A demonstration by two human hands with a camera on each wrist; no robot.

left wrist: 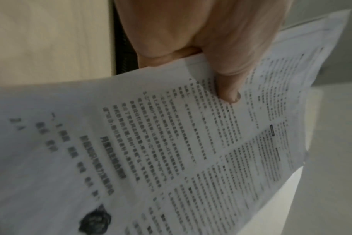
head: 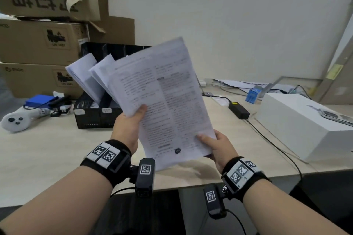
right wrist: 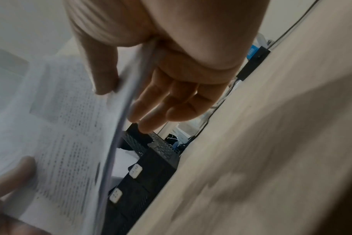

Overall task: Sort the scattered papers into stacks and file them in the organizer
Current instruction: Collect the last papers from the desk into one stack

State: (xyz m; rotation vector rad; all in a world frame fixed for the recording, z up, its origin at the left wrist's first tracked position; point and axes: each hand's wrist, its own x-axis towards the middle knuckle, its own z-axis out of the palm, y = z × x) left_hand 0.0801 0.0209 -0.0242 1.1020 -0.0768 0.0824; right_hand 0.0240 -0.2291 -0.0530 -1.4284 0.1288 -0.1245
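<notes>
A stack of white printed papers (head: 168, 101) is held tilted above the desk between both hands. My left hand (head: 131, 120) pinches its left edge, thumb (left wrist: 229, 93) on top of the papers (left wrist: 171, 151). My right hand (head: 214, 144) pinches the lower right corner, thumb on the printed face and fingers (right wrist: 171, 101) behind the papers (right wrist: 56, 135). The black mesh organizer (head: 91, 112) stands on the desk behind the stack. Two bundles of white sheets (head: 86, 76) stand in its slots. In the right wrist view the organizer (right wrist: 151, 167) shows white label tabs.
Cardboard boxes (head: 40, 44) are piled at the back left. A white controller (head: 17, 120) and a blue box (head: 40, 100) lie left of the organizer. A black power adapter (head: 238, 109) with cable and a white box (head: 305, 122) sit on the desk (head: 47, 158) at right.
</notes>
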